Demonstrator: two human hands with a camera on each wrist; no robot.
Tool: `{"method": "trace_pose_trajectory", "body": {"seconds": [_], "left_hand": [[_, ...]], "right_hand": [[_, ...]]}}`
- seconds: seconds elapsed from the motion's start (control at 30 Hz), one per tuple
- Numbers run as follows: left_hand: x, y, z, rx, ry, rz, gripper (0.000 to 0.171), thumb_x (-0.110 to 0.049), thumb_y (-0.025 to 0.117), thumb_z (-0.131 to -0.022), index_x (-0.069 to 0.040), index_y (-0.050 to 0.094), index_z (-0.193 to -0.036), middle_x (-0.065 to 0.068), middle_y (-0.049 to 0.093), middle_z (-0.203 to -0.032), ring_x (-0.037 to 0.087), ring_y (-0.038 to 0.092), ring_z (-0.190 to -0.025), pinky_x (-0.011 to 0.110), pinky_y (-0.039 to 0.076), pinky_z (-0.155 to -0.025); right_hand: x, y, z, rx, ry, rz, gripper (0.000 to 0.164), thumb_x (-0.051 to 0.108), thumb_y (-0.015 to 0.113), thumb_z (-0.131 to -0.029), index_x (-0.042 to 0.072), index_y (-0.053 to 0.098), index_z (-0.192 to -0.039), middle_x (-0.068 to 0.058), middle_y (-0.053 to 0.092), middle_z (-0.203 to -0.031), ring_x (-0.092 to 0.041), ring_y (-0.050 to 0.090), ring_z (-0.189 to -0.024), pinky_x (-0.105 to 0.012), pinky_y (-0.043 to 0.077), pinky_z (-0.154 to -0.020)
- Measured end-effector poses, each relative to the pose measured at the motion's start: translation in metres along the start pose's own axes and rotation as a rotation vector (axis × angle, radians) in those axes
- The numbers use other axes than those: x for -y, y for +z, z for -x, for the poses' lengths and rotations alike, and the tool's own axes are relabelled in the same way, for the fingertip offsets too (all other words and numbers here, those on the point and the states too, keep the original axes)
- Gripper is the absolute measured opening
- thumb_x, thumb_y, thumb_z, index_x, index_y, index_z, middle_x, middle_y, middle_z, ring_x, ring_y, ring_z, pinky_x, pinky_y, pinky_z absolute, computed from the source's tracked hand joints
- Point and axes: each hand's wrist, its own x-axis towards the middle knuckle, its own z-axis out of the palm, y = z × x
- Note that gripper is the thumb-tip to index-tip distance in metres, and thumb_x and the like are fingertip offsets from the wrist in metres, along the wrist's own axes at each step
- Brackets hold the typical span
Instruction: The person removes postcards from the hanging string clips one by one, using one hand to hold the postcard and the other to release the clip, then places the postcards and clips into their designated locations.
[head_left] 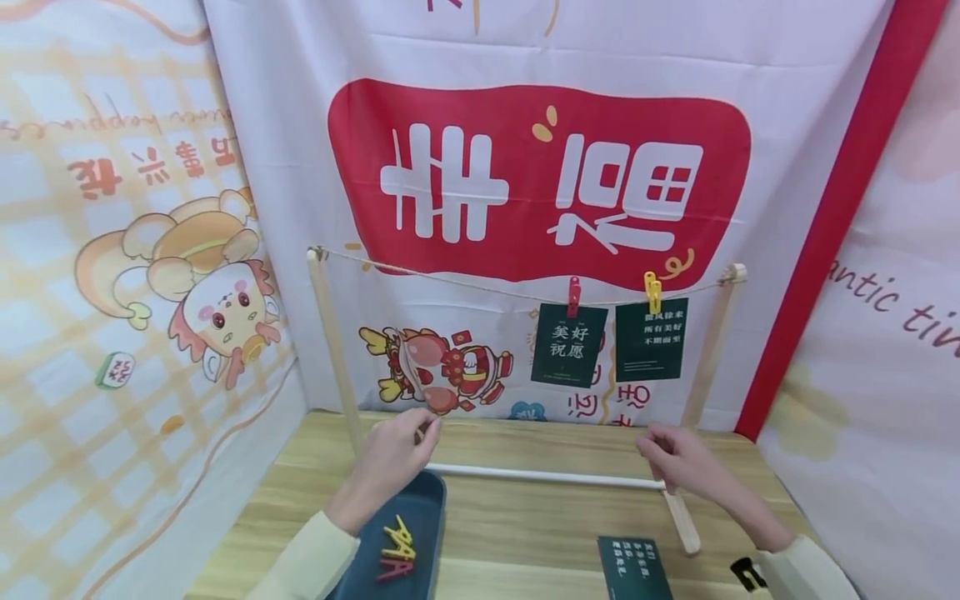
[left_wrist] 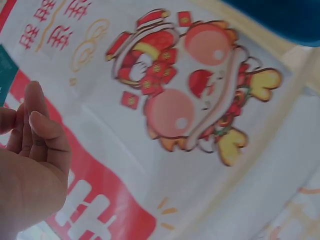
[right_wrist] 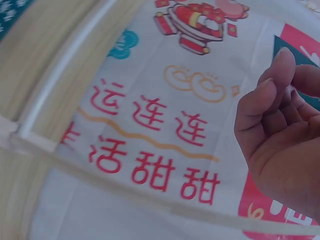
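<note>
My left hand [head_left: 397, 454] hovers over the table's left side, beyond a blue tray [head_left: 425, 521], its fingers loosely curled with nothing in them. In the tray lie yellow clothespins [head_left: 400, 537] and red ones [head_left: 395, 570]. On the other side, my right hand [head_left: 672, 457] hangs in front of the right post, fingers bent and holding nothing. Two dark green cards hang from a string [head_left: 450, 277]: the left card [head_left: 567, 362] under a red clothespin [head_left: 573, 297], the right card [head_left: 649, 358] under a yellow clothespin [head_left: 654, 296]. Another green card [head_left: 636, 571] lies on the table.
A wooden left post [head_left: 333, 350] and right post [head_left: 708, 358] carry the string above the wooden table [head_left: 517, 533]. A white rod [head_left: 540, 476] runs low between them, and a wooden foot [head_left: 681, 525] juts forward. Printed cloth [head_left: 285, 125] hangs behind and at both sides.
</note>
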Motion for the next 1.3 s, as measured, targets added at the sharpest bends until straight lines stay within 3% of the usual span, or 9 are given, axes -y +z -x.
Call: {"method": "trace_pose_trajectory", "body": {"seconds": [0.2, 0.4, 0.6, 0.77, 0.93, 1.03, 1.13, 1.3], "left_hand": [[-0.02, 0.0, -0.032, -0.043, 0.088, 0.119, 0.008, -0.012, 0.069, -0.089, -0.015, 0.068, -0.082, -0.008, 0.061, -0.066, -0.001, 0.049, -0.055, 0.014, 0.042, -0.051], [-0.037, -0.005, -0.051, -0.042, 0.075, 0.171, 0.005, -0.013, 0.068, -0.09, -0.015, 0.07, -0.086, -0.009, 0.062, -0.07, 0.0, 0.05, -0.057, 0.015, 0.043, -0.052], [-0.049, -0.006, -0.075, -0.035, 0.107, 0.251, 0.007, -0.015, 0.065, -0.093, -0.014, 0.069, -0.087, -0.005, 0.064, -0.072, 0.003, 0.053, -0.06, 0.017, 0.048, -0.056], [-0.061, -0.009, -0.096, -0.059, 0.108, 0.296, 0.005, -0.013, 0.067, -0.091, -0.011, 0.071, -0.094, 0.001, 0.07, -0.083, 0.008, 0.059, -0.07, 0.02, 0.054, -0.063], [-0.079, -0.011, -0.124, -0.03, 0.119, 0.324, 0.016, -0.015, 0.065, -0.093, -0.008, 0.067, -0.107, 0.005, 0.068, -0.098, 0.011, 0.062, -0.08, 0.022, 0.056, -0.07], [-0.092, -0.012, -0.143, -0.005, 0.117, 0.335, 0.024, -0.018, 0.065, -0.094, -0.008, 0.064, -0.116, 0.007, 0.066, -0.108, 0.01, 0.063, -0.082, 0.02, 0.057, -0.072], [-0.104, -0.011, -0.158, 0.025, 0.076, 0.345, 0.032, -0.022, 0.065, -0.094, -0.01, 0.061, -0.123, 0.007, 0.063, -0.116, 0.008, 0.063, -0.082, 0.017, 0.056, -0.073], [-0.118, -0.006, -0.173, 0.064, 0.02, 0.336, 0.042, -0.024, 0.067, -0.092, -0.012, 0.057, -0.131, 0.007, 0.061, -0.124, 0.008, 0.064, -0.082, 0.017, 0.056, -0.073]], "right_hand": [[0.018, -0.001, -0.014, -0.067, 0.005, -0.025, 0.029, 0.041, 0.057, -0.098, 0.012, 0.059, -0.103, -0.007, 0.06, -0.07, -0.021, 0.057, -0.053, -0.029, 0.05, -0.05], [0.031, 0.003, -0.034, -0.083, -0.005, -0.053, 0.038, 0.042, 0.053, -0.1, 0.015, 0.055, -0.126, -0.008, 0.066, -0.078, -0.023, 0.06, -0.053, -0.033, 0.054, -0.052], [0.037, -0.001, -0.05, -0.103, -0.072, -0.07, 0.036, 0.036, 0.053, -0.101, 0.012, 0.054, -0.126, -0.012, 0.067, -0.08, -0.024, 0.059, -0.051, -0.032, 0.053, -0.05], [0.042, -0.003, -0.059, -0.114, -0.022, -0.094, 0.038, 0.037, 0.054, -0.1, 0.012, 0.051, -0.129, -0.015, 0.068, -0.081, -0.027, 0.061, -0.053, -0.033, 0.054, -0.051], [0.047, -0.003, -0.066, -0.124, 0.009, -0.147, 0.049, 0.044, 0.056, -0.098, 0.013, 0.047, -0.135, -0.014, 0.069, -0.082, -0.027, 0.063, -0.056, -0.034, 0.056, -0.053], [0.049, -0.004, -0.068, -0.126, 0.014, -0.178, 0.054, 0.043, 0.057, -0.098, 0.013, 0.043, -0.14, -0.012, 0.069, -0.082, -0.028, 0.063, -0.056, -0.033, 0.055, -0.054], [0.051, -0.004, -0.07, -0.131, 0.025, -0.208, 0.056, 0.039, 0.057, -0.098, 0.013, 0.039, -0.144, -0.013, 0.069, -0.085, -0.029, 0.063, -0.058, -0.032, 0.054, -0.053], [0.051, -0.002, -0.076, -0.153, 0.028, -0.221, 0.057, 0.037, 0.059, -0.098, 0.012, 0.038, -0.145, -0.01, 0.069, -0.084, -0.029, 0.063, -0.06, -0.029, 0.053, -0.054]]}}
